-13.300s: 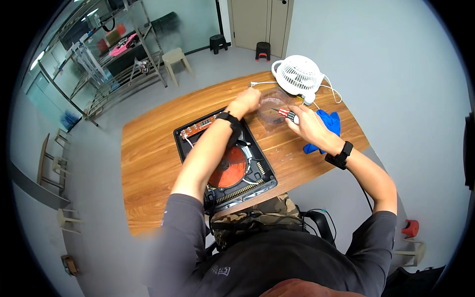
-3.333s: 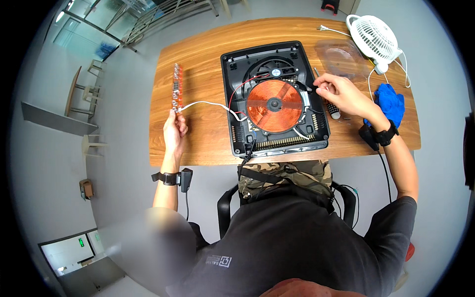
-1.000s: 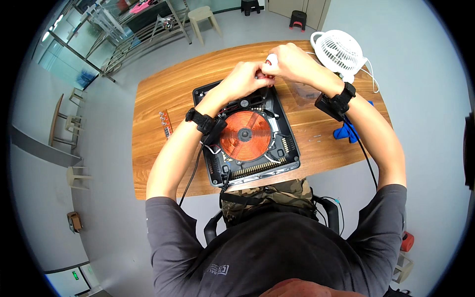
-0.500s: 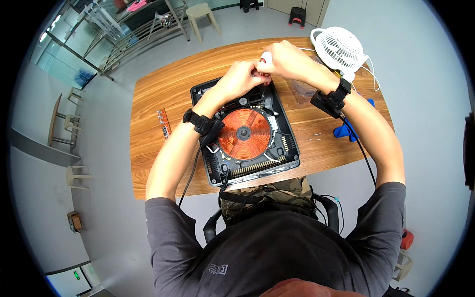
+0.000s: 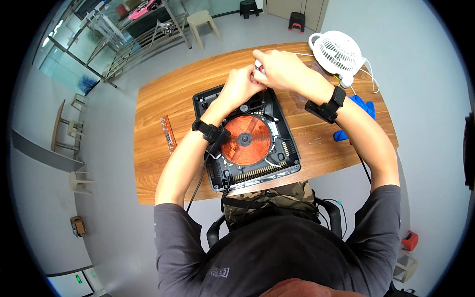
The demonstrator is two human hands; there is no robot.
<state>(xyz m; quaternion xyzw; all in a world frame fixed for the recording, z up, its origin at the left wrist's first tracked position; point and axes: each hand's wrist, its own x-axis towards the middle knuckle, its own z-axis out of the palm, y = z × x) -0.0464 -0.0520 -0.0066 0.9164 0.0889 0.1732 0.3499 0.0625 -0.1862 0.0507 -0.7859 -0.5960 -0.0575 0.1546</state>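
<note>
Hands met over the far edge of the opened cooker base (image 5: pixel 247 143) on the worktop (image 5: pixel 163 99): left hand (image 5: pixel 241 85) and right hand (image 5: pixel 275 69) both pinched a small white part (image 5: pixel 258 67), largely hidden by fingers. White fan (image 5: pixel 337 52), blue cloth (image 5: pixel 357 114), loose screws (image 5: pixel 316 140) and circuit strip (image 5: pixel 167 134) lay around.

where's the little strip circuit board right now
In the head view the narrow circuit board lies flat on the wooden table, left of the opened induction cooker and just beyond the person's left forearm, apart from both hands.
</note>
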